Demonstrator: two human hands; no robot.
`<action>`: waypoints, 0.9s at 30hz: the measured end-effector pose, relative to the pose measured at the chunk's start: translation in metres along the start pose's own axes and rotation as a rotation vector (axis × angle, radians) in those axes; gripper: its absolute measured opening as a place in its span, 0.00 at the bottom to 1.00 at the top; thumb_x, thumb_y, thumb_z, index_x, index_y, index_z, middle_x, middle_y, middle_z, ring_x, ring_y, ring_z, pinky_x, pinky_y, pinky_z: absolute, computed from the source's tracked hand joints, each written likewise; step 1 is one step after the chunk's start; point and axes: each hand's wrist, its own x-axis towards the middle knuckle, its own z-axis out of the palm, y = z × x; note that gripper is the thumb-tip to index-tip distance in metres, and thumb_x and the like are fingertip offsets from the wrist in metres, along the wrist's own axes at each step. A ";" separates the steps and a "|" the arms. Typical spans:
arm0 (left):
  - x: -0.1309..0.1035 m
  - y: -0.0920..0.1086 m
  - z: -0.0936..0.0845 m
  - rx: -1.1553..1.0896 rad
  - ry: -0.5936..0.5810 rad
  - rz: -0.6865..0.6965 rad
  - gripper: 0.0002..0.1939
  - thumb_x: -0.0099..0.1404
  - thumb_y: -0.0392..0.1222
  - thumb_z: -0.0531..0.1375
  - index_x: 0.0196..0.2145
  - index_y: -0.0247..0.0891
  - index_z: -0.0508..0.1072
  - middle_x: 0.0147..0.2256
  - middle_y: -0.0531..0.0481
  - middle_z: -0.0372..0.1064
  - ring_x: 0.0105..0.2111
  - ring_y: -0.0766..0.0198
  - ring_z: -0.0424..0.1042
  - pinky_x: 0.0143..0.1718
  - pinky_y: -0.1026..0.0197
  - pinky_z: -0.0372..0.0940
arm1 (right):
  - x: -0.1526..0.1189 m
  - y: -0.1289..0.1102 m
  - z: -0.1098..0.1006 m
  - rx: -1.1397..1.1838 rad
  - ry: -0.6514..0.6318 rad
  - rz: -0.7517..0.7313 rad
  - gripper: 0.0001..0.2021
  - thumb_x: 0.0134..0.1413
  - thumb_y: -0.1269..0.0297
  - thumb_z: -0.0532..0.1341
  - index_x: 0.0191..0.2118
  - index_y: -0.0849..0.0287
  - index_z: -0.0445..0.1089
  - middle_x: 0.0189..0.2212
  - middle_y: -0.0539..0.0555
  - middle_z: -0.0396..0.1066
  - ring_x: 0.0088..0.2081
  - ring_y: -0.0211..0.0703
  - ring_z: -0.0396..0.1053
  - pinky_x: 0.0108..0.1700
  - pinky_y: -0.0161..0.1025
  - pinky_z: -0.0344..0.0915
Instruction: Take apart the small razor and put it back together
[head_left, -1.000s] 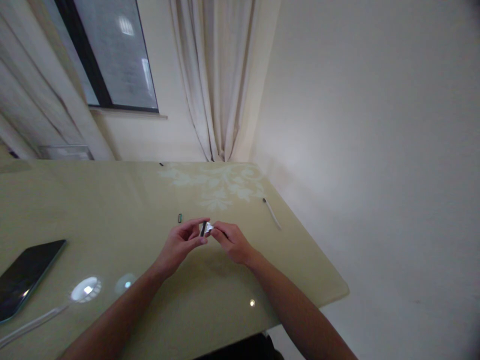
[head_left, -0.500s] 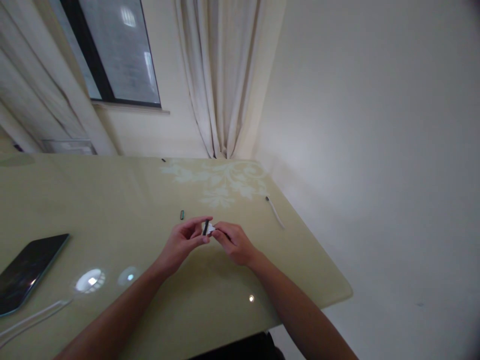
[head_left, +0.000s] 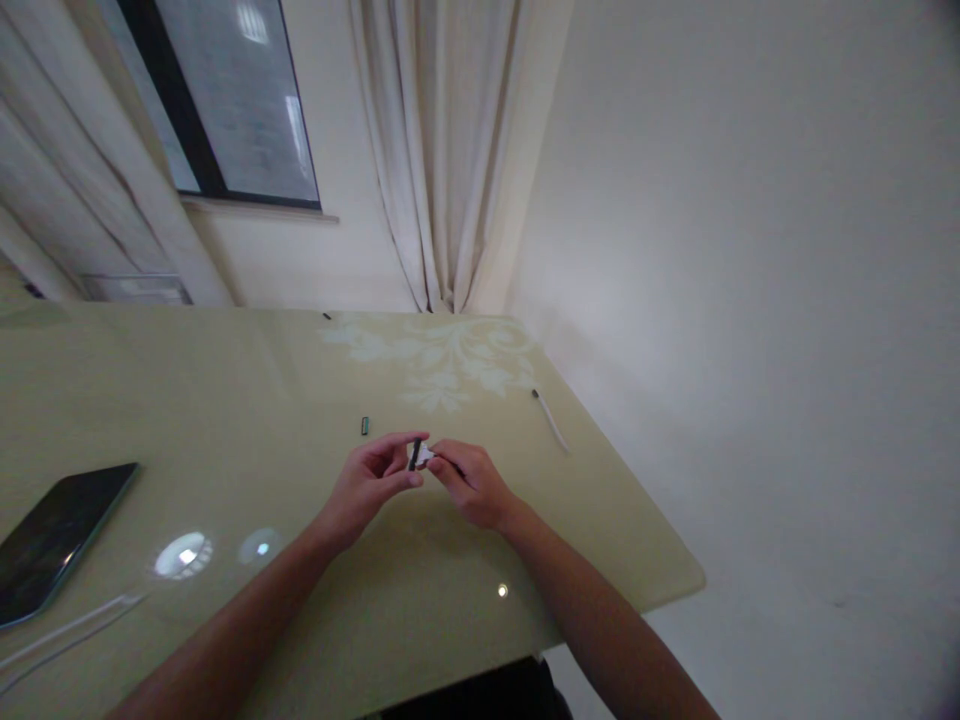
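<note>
Head view: both hands keep nearly the same pose as half a second ago. Left hand has its grip nearly closed, thumb and forefinger pinching the dark bar of a small piece above the glossy surface, nearer its right edge than the phone-like slab; right hand pinches the piece's white, tapering end.
</note>
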 end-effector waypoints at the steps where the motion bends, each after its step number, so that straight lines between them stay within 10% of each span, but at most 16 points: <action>1: 0.000 -0.001 0.000 0.000 -0.001 -0.003 0.27 0.50 0.44 0.75 0.49 0.42 0.82 0.24 0.60 0.51 0.27 0.69 0.57 0.32 0.65 0.57 | 0.000 0.000 0.000 -0.001 0.004 -0.001 0.20 0.73 0.49 0.50 0.35 0.57 0.68 0.29 0.51 0.67 0.32 0.40 0.64 0.37 0.36 0.58; 27: -0.002 0.009 -0.001 0.226 0.031 0.072 0.27 0.51 0.47 0.76 0.49 0.39 0.82 0.22 0.62 0.48 0.23 0.71 0.52 0.26 0.66 0.50 | -0.001 0.000 -0.001 -0.005 -0.034 0.010 0.19 0.73 0.52 0.52 0.38 0.57 0.72 0.32 0.53 0.72 0.33 0.42 0.67 0.39 0.37 0.60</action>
